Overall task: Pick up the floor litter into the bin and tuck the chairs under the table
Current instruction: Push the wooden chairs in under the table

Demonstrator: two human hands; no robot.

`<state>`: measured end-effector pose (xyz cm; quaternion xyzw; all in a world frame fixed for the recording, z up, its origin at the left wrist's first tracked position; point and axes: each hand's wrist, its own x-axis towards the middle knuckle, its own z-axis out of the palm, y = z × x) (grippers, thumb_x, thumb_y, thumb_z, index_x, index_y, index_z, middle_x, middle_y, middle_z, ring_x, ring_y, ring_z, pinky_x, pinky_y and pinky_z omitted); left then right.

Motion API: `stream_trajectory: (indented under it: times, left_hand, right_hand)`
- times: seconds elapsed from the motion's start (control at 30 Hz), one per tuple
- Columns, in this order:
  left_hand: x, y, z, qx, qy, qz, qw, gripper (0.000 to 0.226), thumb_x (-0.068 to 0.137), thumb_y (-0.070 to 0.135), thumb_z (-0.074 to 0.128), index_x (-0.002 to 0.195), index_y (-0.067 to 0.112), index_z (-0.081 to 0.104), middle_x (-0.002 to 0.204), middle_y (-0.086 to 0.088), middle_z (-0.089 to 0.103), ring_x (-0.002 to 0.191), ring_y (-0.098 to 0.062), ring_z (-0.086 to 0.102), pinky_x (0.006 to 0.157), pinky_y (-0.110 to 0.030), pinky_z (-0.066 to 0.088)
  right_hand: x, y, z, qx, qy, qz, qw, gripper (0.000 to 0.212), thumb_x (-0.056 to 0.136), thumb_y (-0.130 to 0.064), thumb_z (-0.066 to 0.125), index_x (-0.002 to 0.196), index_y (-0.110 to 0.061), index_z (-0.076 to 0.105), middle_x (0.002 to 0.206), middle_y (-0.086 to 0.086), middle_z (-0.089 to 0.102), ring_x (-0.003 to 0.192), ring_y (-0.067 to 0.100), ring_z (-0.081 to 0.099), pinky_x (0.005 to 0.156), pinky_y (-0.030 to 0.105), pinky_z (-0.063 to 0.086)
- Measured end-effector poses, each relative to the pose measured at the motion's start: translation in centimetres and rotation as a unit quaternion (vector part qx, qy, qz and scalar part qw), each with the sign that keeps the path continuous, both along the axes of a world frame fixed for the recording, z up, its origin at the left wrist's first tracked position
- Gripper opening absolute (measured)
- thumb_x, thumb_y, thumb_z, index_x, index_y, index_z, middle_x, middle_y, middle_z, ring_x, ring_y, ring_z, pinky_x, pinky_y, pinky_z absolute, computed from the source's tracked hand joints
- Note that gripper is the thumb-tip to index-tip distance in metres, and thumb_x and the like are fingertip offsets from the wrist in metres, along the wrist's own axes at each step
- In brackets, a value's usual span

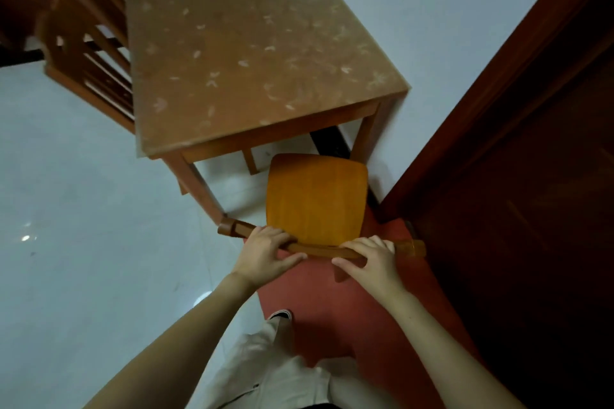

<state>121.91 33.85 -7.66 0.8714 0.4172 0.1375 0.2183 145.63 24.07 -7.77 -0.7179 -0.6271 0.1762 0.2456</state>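
Observation:
A wooden chair (pixel 315 199) with an orange-brown seat stands at the near short end of the table (pixel 252 53), its seat just outside the table's edge. My left hand (pixel 265 251) grips the left part of the chair's top rail. My right hand (pixel 368 257) grips the right part of the same rail. The table top is brown with a pale flower pattern. A second wooden chair (pixel 89 66) with a slatted back stands along the table's left side. No litter or bin shows in this view.
A dark red-brown door (pixel 518 149) stands close on the right, beside a white wall (pixel 432 20). A red mat (pixel 332 302) lies under my feet. Pale glossy floor tiles (pixel 83 209) spread to the left.

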Motion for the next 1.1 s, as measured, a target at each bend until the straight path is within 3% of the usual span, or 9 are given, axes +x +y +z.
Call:
stream_trajectory:
  times: [0.07, 0.23, 0.4, 0.77, 1.1]
  left_hand:
    - [0.0, -0.2, -0.1, -0.006, -0.031, 0.022, 0.999, 0.049, 0.08, 0.072, 0.053, 0.092, 0.027, 0.07, 0.077, 0.016, 0.061, 0.076, -0.004, 0.053, 0.078, -0.024, 0.035]
    - [0.4, -0.6, 0.0, 0.0, -0.044, 0.037, 0.998, 0.05, 0.08, 0.07, 0.055, 0.09, 0.024, 0.071, 0.073, 0.012, 0.064, 0.07, -0.003, 0.053, 0.075, -0.019, 0.036]
    - [0.6, -0.2, 0.3, 0.001, -0.047, 0.05, 0.998, 0.048, 0.079, 0.067, 0.059, 0.089, 0.023, 0.071, 0.074, 0.012, 0.065, 0.069, -0.004, 0.055, 0.072, -0.029, 0.046]
    - [1.9, -1.0, 0.3, 0.002, -0.064, 0.067, 0.996, 0.039, 0.079, 0.058, 0.067, 0.096, 0.023, 0.071, 0.08, 0.008, 0.067, 0.074, -0.009, 0.058, 0.073, -0.033, 0.048]
    - [5.6, 0.2, 1.0, 0.015, -0.082, 0.118, 0.99, 0.039, 0.077, 0.056, 0.067, 0.087, 0.019, 0.07, 0.075, 0.008, 0.064, 0.073, -0.01, 0.056, 0.075, -0.034, 0.046]
  right_hand:
    - [0.2, 0.1, -0.2, 0.019, 0.017, 0.0, 1.0, 0.052, 0.074, -0.075, 0.054, 0.098, -0.034, 0.074, 0.095, -0.026, 0.063, 0.092, 0.0, 0.049, 0.089, 0.021, 0.022]
    - [0.3, 0.5, -0.3, 0.04, 0.053, 0.002, 0.998, 0.049, 0.072, -0.074, 0.056, 0.089, -0.032, 0.076, 0.088, -0.019, 0.07, 0.09, 0.005, 0.054, 0.084, 0.035, 0.028]
    - [0.4, 1.3, -0.6, 0.057, 0.038, 0.006, 0.998, 0.044, 0.072, -0.071, 0.057, 0.084, -0.033, 0.075, 0.085, -0.017, 0.07, 0.089, 0.007, 0.055, 0.082, 0.033, 0.024]
    - [1.9, 1.4, -1.1, 0.054, 0.025, 0.022, 0.998, 0.041, 0.074, -0.07, 0.059, 0.082, -0.033, 0.073, 0.082, -0.017, 0.068, 0.086, 0.005, 0.054, 0.077, 0.029, 0.017]
    - [5.9, 4.3, 0.3, 0.061, 0.031, 0.039, 0.997, 0.045, 0.073, -0.072, 0.054, 0.083, -0.033, 0.074, 0.084, -0.016, 0.068, 0.088, 0.005, 0.053, 0.081, 0.03, 0.019]
